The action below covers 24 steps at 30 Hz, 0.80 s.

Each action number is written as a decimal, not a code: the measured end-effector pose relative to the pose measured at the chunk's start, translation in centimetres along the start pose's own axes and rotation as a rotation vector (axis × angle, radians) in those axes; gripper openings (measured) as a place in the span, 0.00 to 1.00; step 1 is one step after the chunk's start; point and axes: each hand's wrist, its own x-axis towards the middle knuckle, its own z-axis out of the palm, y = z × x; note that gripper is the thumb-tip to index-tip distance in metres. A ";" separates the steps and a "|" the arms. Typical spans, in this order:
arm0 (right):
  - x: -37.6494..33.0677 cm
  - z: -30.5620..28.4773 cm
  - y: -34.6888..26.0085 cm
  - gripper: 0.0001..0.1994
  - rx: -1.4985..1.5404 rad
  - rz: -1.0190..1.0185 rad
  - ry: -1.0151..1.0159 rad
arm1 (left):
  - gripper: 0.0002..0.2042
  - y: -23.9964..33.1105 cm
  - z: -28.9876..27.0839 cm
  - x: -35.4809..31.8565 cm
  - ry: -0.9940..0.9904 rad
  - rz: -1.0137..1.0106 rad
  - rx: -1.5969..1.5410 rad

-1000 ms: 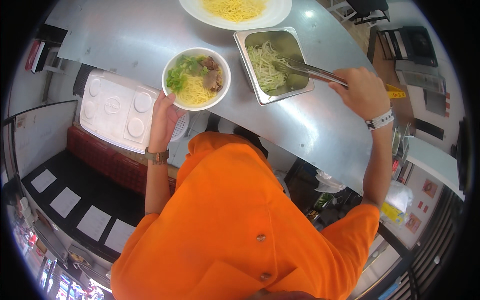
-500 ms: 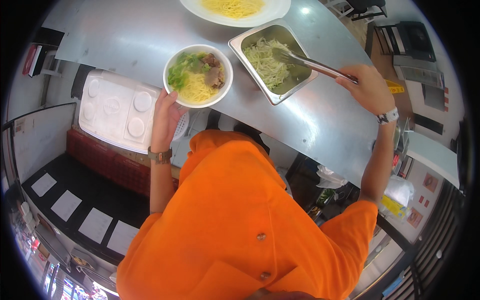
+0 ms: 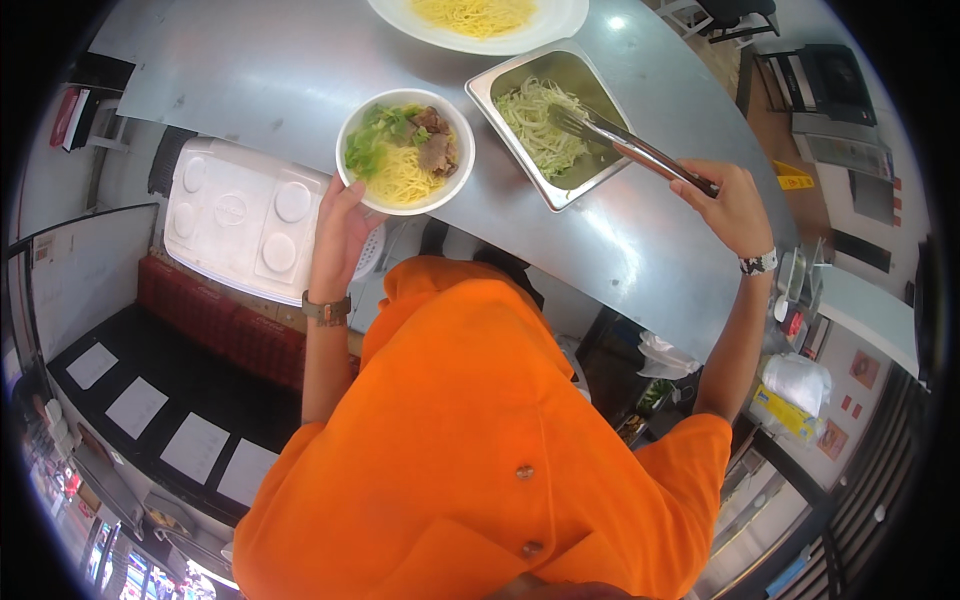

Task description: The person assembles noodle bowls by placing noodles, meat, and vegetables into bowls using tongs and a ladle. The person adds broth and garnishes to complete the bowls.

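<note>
My left hand [image 3: 343, 225] grips the near left rim of a white bowl [image 3: 418, 207], thumb on the edge and fingers underneath. In the bowl lie yellow noodles [image 3: 403, 176], chopped green leaves [image 3: 380, 138] and brown pieces of meat [image 3: 437, 152]. My right hand [image 3: 728, 203] is closed around the handle end of metal tongs [image 3: 655, 160]. The tongs' tips rest at the pale green shredded vegetable [image 3: 535, 120] inside a rectangular steel pan [image 3: 556, 196]. Whether the tips pinch any shreds, I cannot tell.
The steel table [image 3: 640, 255] carries the bowl and pan. A large white plate of noodles [image 3: 500, 45] stands beyond the pan. Left of the table is a white cooler lid [image 3: 235, 240], with red crates [image 3: 215, 320] nearby. Plastic bags [image 3: 795, 385] are at the right.
My right hand has shifted slightly down with the tongs, whose tips remain in the pan. The whole scene has slid slightly right in view.
</note>
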 end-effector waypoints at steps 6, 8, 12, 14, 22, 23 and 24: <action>-0.8 0.6 1.2 0.16 0.170 0.068 0.089 | 0.26 -0.1 -0.3 0.0 -0.001 -0.016 -0.008; -1.0 0.6 1.3 0.16 0.191 0.090 0.108 | 0.27 -0.1 -0.1 0.1 -0.001 -0.018 -0.017; -0.8 2.1 2.1 0.17 0.255 0.088 0.052 | 0.28 -0.6 -0.4 0.2 0.012 0.007 0.005; -1.1 2.0 2.2 0.17 0.380 0.119 0.029 | 0.28 -1.0 -0.5 0.2 0.024 0.046 0.048; -2.5 -0.9 2.4 0.17 0.476 0.132 0.043 | 0.26 -0.8 0.9 -0.6 0.058 0.090 0.039; -2.5 -1.1 2.2 0.17 0.473 0.108 0.053 | 0.25 -0.8 0.9 -0.5 0.058 0.090 0.027; -2.4 -1.2 1.9 0.17 0.486 0.101 0.047 | 0.25 -0.8 0.9 -0.5 0.059 0.093 0.022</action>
